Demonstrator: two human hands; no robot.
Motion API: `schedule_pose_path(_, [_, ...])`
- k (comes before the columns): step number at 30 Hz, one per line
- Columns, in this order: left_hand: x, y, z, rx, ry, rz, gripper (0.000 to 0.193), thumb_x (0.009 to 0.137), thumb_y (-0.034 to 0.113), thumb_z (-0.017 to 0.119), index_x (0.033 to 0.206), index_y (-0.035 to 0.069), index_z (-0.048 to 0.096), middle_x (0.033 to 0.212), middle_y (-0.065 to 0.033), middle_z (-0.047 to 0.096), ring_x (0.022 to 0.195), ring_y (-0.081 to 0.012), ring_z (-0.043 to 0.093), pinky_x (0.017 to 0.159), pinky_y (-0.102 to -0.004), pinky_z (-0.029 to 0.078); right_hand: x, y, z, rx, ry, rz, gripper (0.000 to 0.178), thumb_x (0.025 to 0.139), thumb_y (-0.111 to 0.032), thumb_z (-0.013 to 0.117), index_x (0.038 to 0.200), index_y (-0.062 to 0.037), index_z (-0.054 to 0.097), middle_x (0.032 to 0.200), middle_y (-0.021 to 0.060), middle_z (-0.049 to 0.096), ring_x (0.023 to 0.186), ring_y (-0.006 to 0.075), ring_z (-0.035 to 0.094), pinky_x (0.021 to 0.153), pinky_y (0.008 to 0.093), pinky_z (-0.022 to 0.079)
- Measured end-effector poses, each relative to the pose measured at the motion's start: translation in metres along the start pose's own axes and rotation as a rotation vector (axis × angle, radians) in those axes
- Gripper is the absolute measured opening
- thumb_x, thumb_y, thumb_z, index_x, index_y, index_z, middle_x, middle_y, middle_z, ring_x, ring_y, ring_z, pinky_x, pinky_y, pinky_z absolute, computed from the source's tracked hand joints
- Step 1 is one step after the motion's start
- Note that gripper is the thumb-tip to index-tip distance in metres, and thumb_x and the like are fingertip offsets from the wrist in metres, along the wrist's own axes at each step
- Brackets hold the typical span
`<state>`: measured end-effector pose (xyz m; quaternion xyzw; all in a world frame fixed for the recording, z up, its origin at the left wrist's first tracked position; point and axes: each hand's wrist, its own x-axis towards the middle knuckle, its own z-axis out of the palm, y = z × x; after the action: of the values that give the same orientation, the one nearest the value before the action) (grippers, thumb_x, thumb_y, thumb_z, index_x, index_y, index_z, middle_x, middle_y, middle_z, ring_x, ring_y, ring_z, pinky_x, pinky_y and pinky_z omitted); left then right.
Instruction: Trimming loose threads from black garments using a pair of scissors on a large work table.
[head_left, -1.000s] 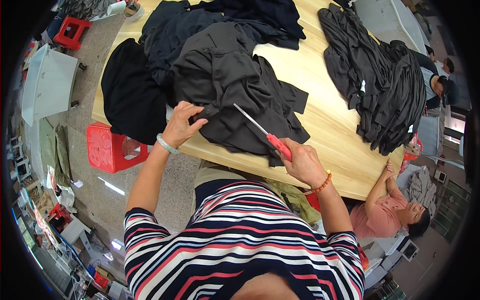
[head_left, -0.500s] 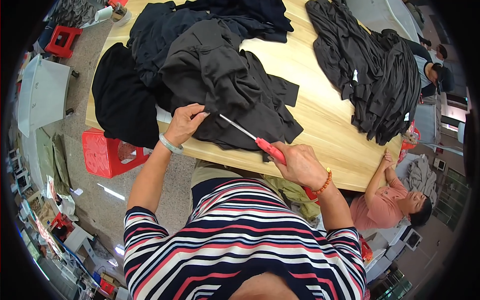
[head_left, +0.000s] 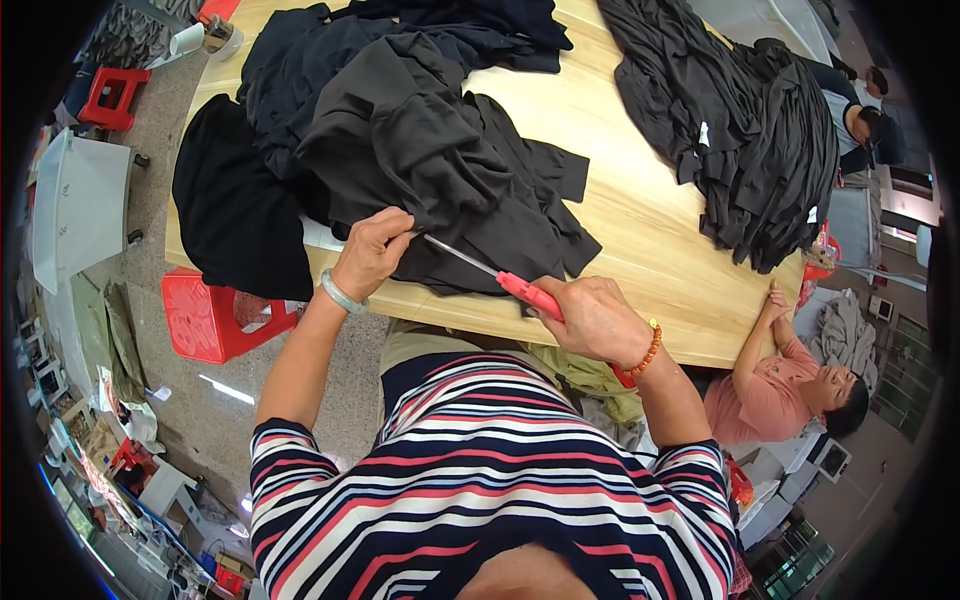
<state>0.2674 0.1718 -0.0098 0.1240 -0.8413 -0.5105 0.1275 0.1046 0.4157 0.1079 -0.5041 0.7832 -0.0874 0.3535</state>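
My right hand [head_left: 600, 318] is closed around the red handle of a thin tool [head_left: 527, 294]. Its slender metal shaft points up and left, with the tip at the dark grey garment [head_left: 400, 130] near my left fingertips. The exact kind of tool cannot be made out. My left hand [head_left: 375, 252] pinches a bit of that garment at its near edge, thumb and fingers pressed together. The garment lies bunched on the wooden table, part of it over navy clothes [head_left: 300, 60]. A black cloth [head_left: 235, 200] hangs over the table's edge left of my left hand.
Another heap of dark garments [head_left: 750, 140] lies on the table [head_left: 660, 260] at the right. A person in a pink shirt [head_left: 765, 400] leans at its right corner. Below the left edge stands a red stool [head_left: 215, 315], with a white cart [head_left: 80, 200] farther left.
The tool's tip has shifted slightly left, closer to my left fingertips. The whole view has moved a little. Both hands keep their grips.
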Motion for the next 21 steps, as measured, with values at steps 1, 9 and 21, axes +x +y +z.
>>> schedule_pose_path(1, [-0.001, -0.001, -0.001, 0.000, 0.012, 0.009, 0.012, 0.082, 0.000, 0.060, 0.092, -0.008, 0.059, 0.083, -0.0156, 0.061, 0.072, -0.0271, 0.060, 0.064, -0.0295, 0.046, 0.000, -0.001, -0.001, -0.004, -0.016, -0.025, 0.024, 0.085, -0.021, 0.059, 0.102, -0.0041, 0.062, 0.069, 0.0208, 0.063, 0.069, 0.0387, 0.063, 0.065, 0.0454, 0.049])
schedule_pose_path(9, [0.003, -0.024, -0.017, -1.333, 0.208, -0.604, 0.016, 0.093, 0.008, 0.057, 0.107, 0.003, 0.062, 0.104, -0.0034, 0.066, 0.098, -0.0163, 0.063, 0.088, -0.0345, 0.053, 0.001, -0.006, 0.003, 0.004, -0.040, 0.013, 0.027, 0.084, -0.020, 0.060, 0.106, -0.0045, 0.061, 0.070, 0.0203, 0.063, 0.069, 0.0370, 0.063, 0.065, 0.0441, 0.049])
schedule_pose_path(21, [0.005, 0.036, -0.018, -1.267, 0.213, -0.463, 0.018, 0.095, 0.008, 0.054, 0.109, 0.000, 0.062, 0.105, -0.0059, 0.066, 0.096, -0.0131, 0.063, 0.084, -0.0272, 0.052, 0.013, -0.007, 0.012, -0.021, -0.077, -0.053, 0.023, 0.083, -0.019, 0.059, 0.098, -0.0023, 0.061, 0.071, 0.0199, 0.064, 0.069, 0.0372, 0.064, 0.063, 0.0459, 0.050])
